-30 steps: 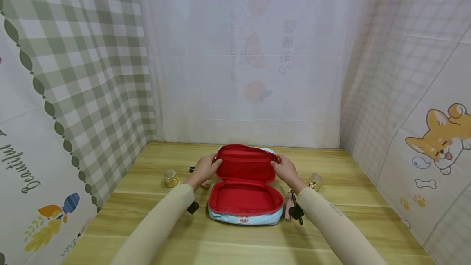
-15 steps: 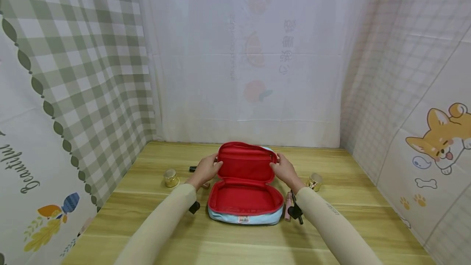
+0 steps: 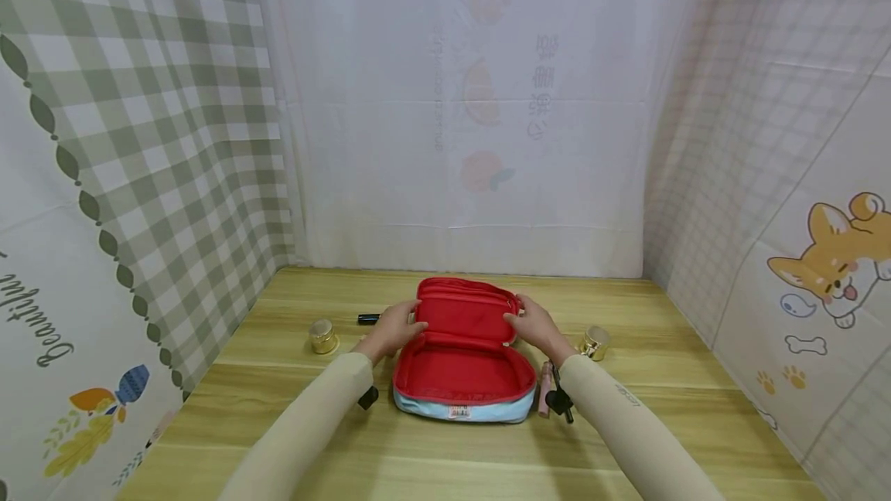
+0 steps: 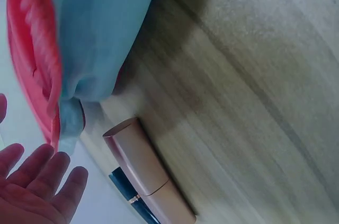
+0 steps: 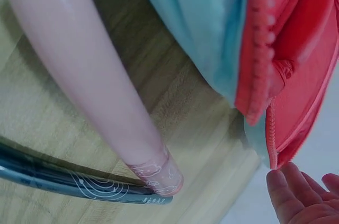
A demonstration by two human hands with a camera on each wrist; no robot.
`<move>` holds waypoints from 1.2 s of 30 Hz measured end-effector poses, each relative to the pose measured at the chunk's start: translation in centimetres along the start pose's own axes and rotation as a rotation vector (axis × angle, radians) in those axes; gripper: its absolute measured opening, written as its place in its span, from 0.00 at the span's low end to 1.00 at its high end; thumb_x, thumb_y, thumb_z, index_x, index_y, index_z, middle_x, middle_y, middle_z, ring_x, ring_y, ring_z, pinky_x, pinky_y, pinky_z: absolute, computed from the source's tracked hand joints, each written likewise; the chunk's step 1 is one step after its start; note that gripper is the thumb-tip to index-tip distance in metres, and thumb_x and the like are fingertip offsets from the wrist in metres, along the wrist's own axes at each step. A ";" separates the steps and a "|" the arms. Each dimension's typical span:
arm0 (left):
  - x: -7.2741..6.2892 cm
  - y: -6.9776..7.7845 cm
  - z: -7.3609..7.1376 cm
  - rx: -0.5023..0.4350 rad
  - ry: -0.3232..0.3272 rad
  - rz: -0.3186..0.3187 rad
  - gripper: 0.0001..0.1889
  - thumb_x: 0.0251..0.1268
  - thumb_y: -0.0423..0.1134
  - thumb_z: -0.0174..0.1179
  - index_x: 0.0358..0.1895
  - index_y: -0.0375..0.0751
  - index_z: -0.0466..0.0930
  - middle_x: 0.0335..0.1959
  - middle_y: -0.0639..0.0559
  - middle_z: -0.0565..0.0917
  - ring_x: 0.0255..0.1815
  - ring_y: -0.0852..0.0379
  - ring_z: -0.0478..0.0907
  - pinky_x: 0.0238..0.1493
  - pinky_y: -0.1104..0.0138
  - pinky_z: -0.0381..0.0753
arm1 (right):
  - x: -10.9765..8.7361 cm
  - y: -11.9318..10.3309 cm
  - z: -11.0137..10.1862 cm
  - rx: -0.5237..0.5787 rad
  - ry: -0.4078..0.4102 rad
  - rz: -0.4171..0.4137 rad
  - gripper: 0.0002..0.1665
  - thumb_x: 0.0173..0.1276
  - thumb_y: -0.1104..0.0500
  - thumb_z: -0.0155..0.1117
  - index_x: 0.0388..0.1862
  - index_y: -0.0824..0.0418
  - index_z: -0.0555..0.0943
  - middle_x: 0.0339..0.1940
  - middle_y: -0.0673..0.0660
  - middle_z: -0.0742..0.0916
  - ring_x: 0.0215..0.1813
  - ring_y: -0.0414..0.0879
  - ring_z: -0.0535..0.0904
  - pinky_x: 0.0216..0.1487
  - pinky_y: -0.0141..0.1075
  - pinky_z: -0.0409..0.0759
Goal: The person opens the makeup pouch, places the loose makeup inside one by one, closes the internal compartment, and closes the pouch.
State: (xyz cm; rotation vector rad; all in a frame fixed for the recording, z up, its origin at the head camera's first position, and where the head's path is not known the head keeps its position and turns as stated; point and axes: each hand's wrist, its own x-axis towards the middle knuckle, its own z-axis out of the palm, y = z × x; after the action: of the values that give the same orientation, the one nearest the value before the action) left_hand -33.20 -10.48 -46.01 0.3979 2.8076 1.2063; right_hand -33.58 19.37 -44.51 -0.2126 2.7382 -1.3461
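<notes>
A light blue zip pouch with red lining lies unzipped, its lid tilted back behind the base. At the lid's left edge is my left hand, its fingers fairly straight and spread in the left wrist view, fingertips right at the red border. My right hand is at the opposite edge; in the right wrist view its extended fingertips touch the zip corner. Left of the pouch lie a champagne-coloured tube and a dark tube. On the right are a pink tube and a dark slim tube.
A gold-lidded jar stands to the left on the wooden table, and another gold-lidded jar to the right. A white curtain hangs behind, with patterned cloth on both sides.
The lid has tipped farther back and down between my hands. My left hand has shifted slightly right and lower, uncovering more of the dark tube; the base has stayed in place.
</notes>
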 end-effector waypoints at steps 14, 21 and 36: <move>-0.4 0.0 0.7 0.184 -0.056 0.058 0.29 0.70 0.40 0.62 0.69 0.29 0.68 0.66 0.35 0.73 0.67 0.40 0.69 0.65 0.50 0.70 | -0.2 0.1 1.0 -0.100 -0.043 -0.009 0.39 0.75 0.61 0.55 0.77 0.73 0.54 0.70 0.74 0.70 0.63 0.64 0.73 0.61 0.55 0.74; -1.0 0.0 1.1 0.230 -0.095 0.065 0.29 0.70 0.42 0.62 0.70 0.33 0.68 0.65 0.38 0.72 0.59 0.45 0.74 0.61 0.52 0.74 | -0.2 0.4 1.0 -0.092 -0.067 -0.018 0.37 0.74 0.65 0.52 0.77 0.72 0.54 0.69 0.73 0.70 0.67 0.67 0.70 0.63 0.57 0.72; -1.6 -0.7 0.7 0.288 -0.174 0.123 0.39 0.63 0.51 0.68 0.73 0.36 0.65 0.73 0.35 0.62 0.73 0.38 0.60 0.67 0.47 0.67 | -1.2 0.9 0.1 -0.151 -0.054 -0.049 0.33 0.75 0.62 0.55 0.74 0.73 0.61 0.67 0.75 0.73 0.67 0.69 0.70 0.62 0.58 0.73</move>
State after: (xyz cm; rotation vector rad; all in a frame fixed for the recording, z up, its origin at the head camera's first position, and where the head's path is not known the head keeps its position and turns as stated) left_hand -31.70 -10.84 -47.09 0.6668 2.8405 0.7399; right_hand -32.48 20.05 -45.30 -0.3234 2.8076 -1.1265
